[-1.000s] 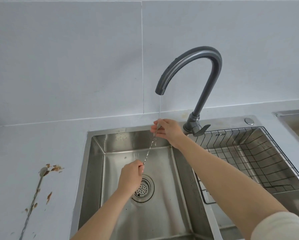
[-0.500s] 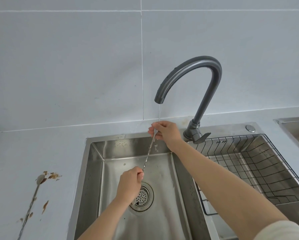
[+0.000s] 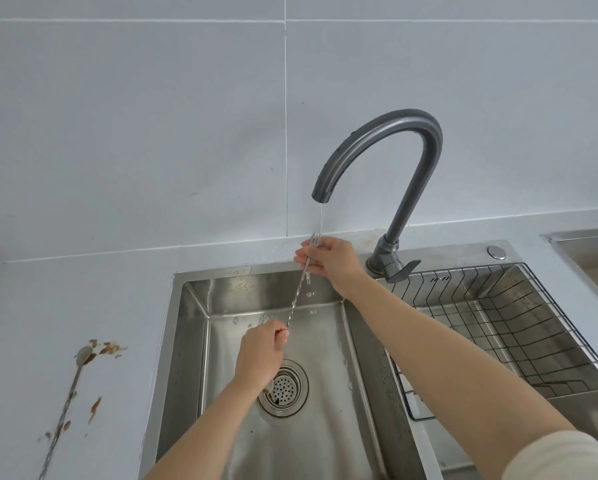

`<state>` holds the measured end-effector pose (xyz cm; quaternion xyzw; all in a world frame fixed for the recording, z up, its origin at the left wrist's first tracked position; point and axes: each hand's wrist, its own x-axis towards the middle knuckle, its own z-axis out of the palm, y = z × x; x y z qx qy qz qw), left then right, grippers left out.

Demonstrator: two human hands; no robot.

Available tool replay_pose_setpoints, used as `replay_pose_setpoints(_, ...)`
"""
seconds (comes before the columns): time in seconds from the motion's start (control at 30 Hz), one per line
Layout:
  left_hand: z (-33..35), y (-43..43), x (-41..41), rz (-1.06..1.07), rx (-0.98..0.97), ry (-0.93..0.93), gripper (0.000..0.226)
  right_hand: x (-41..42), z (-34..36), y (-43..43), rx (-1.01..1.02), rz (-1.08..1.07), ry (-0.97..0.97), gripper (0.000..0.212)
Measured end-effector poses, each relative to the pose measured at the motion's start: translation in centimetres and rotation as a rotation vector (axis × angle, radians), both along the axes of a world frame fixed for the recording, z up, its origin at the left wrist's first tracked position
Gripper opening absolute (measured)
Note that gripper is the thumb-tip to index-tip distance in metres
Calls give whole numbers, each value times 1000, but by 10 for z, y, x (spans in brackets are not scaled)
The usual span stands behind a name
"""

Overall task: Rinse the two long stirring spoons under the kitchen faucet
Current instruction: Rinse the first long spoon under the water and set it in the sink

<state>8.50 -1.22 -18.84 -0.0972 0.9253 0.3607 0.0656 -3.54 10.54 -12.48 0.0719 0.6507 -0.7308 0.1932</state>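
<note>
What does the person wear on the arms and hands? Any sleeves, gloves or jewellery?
The left hand and right hand are ungloved, with no ring or watch visible. An off-white sleeve covers the right upper arm; no sleeve shows on the left arm.

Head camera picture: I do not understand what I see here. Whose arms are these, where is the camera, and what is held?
There is no machine here. A person wears one camera on the head, so it looks down on their own arms. The left hand grips the lower end of a long stirring spoon. The right hand pinches its upper end under a thin stream from the faucet, above the steel sink. A second stirring spoon lies on the counter at the left, among brown stains. A wire basket sits in the right basin.
</note>
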Motion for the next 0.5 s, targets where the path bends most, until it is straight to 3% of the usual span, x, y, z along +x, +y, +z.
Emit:
replay_pose_setpoints(0.1,2,0,0,1,3,10,24,2,1,0,17,5,-8,16)
replay_pose_setpoints(0.27,5,0,-1,-3,17,29,23,6,1,-3,117,22,-38,33)
replay_pose_setpoints(0.5,10,-12,-7,0,-13,29,22,5,-3,-2,-16,-63,-43,20)
